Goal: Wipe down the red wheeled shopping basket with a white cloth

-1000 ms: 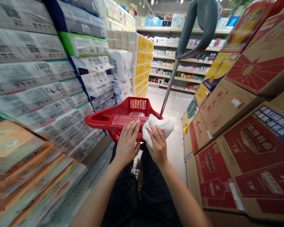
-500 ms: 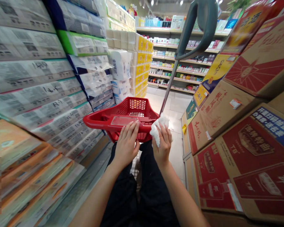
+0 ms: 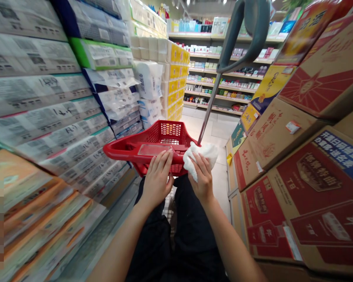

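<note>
A red plastic shopping basket [image 3: 126, 148] stands in front of me in a shop aisle, its grey pull handle [image 3: 243, 35] rising up and to the right. My left hand [image 3: 158, 178] lies on the basket's near rim with the fingers stretched out flat. My right hand [image 3: 202, 176] is closed on a white cloth [image 3: 202, 153], pressed against the near right corner of the rim. The basket's mesh inside shows nothing that I can make out.
Stacked packs of tissue and paper rolls [image 3: 61, 109] wall the left side. Brown and red cardboard cartons [image 3: 306, 156] pile up close on the right. A tiled floor [image 3: 214, 129] runs ahead to product shelves [image 3: 223, 78] at the far end.
The right hand with the cloth slid along the basket's right corner, bunching the cloth half a second ago, then spreading it out to the right again. The left hand stayed on the rim.
</note>
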### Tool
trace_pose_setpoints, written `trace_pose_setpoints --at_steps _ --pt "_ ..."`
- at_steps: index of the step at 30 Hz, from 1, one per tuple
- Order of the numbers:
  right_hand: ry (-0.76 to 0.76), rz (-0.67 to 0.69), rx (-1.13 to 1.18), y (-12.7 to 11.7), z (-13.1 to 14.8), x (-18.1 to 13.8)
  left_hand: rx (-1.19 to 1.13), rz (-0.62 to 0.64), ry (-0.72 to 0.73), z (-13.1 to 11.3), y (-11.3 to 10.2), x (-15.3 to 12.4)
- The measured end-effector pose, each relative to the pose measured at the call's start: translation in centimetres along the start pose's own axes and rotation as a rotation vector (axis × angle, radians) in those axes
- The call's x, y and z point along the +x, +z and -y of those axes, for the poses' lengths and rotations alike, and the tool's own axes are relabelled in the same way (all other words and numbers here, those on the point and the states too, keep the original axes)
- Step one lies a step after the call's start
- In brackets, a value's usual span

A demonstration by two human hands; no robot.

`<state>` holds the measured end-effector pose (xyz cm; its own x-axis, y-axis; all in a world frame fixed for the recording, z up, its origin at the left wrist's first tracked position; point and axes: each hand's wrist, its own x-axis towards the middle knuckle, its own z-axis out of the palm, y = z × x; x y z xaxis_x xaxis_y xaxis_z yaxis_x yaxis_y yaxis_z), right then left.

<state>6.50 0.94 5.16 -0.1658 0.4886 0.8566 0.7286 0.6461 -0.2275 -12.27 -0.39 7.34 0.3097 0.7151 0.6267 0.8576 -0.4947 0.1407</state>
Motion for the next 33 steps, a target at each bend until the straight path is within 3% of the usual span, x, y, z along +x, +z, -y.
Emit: trace_pose_setpoints --at_steps 6,11,15,18,26,33 --pt "0.175 -0.115 0.122 -0.5 -2.1 1.7 -0.002 -0.004 0.000 -0.1 0.0 0.0" --pt "0.201 -0.153 -0.022 0.6 1.2 0.4 -0.006 -0.009 -0.010 -0.1 0.0 0.0" --pt "0.139 -0.066 -0.080 2.2 4.6 0.3 -0.040 0.003 0.014 0.2 0.0 -0.2" --pt "0.113 -0.020 -0.052 2.9 5.5 1.1 -0.073 -0.011 0.023 0.4 0.0 -0.3" --pt "-0.015 0.011 -0.005 0.7 1.4 -0.6 -0.017 0.014 -0.002 0.1 0.0 -0.1" --pt "0.199 -0.111 0.164 -0.7 -1.7 1.0 -0.009 0.015 0.000 0.0 -0.2 0.0"
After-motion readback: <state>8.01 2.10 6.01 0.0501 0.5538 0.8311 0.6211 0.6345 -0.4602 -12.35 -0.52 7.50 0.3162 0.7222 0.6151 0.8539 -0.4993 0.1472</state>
